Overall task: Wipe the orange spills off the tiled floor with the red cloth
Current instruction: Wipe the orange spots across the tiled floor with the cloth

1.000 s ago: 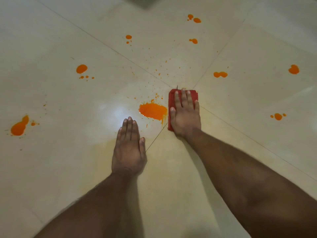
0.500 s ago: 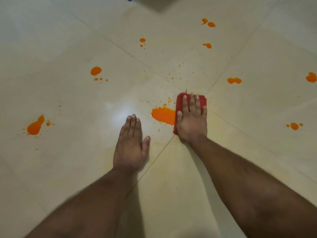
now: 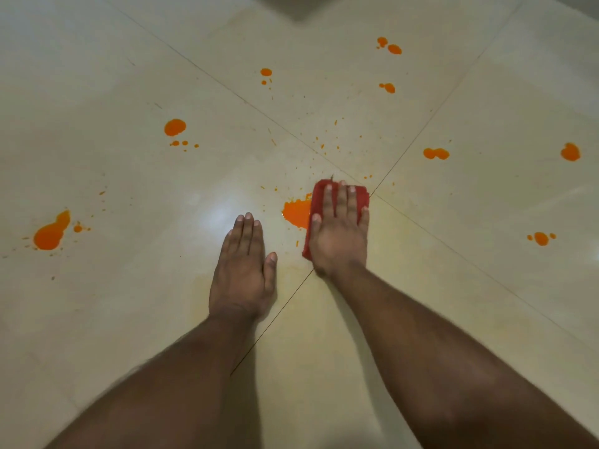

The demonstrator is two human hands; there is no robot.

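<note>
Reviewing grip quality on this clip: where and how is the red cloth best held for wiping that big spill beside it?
From above, flat palm on its middle. The red cloth lies folded flat on the tiled floor, so there is no edge to pinch; the right hand presses it with straight fingers. The big orange spill touches its left edge, so pushing left likely suits.

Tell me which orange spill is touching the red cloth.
The central puddle, beside the right hand: the red cloth overlaps its edge. All other spills lie apart.
</note>
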